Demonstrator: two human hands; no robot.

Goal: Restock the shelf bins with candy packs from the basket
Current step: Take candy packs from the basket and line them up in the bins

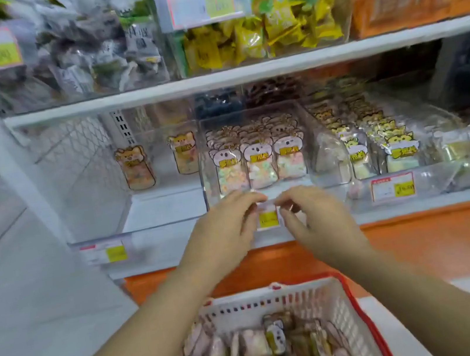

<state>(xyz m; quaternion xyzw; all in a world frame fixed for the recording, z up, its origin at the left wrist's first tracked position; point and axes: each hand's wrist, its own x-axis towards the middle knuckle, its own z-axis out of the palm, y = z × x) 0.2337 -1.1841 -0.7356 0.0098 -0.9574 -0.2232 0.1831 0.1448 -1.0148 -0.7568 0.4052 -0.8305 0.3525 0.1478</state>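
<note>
Shop shelves point(212, 81) rose ahead. Nearest, a basket point(332, 294) held candy packs point(255, 350). Beyond it, the left hand point(229, 228) and right hand point(314, 220) met at a price tag point(268, 218), curled fingers point(251, 201) pinching its edges. Its print was too blurred to read. Behind it, a clear bin point(203, 158) held bear packs point(259, 164), with yellow packets point(265, 28) higher up.

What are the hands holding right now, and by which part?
The price label on the middle bin's front: the left hand and right hand each appear to pinch a top corner of it.
</note>
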